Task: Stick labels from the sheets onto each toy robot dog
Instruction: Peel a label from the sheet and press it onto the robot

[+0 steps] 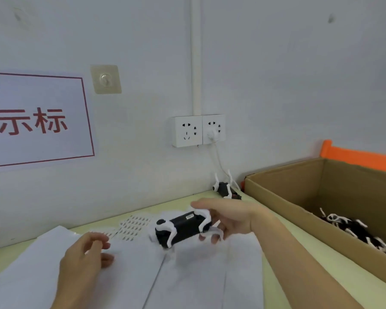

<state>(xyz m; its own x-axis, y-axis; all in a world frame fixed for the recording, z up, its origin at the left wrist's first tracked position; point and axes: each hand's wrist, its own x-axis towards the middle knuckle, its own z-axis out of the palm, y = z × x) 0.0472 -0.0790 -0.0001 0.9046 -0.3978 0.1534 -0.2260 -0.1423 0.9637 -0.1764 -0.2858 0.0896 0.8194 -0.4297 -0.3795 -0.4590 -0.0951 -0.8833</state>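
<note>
From the head view, the right hand [228, 219] is gripping a black-and-white toy robot dog [181, 228] by its rear end, holding it on its side just above the white paper sheets [187, 275]. The left hand [85, 255] is hovering over the paper, fingers loosely curled, holding nothing that shows. The label sheets [132, 227] are lying by the wall. More dogs are sitting in the cardboard box [283, 197].

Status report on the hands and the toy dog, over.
Right hand holds black-and-white toy robot dog above white label sheets. Left hand loosely curled, empty. Nothing blocking.
</note>
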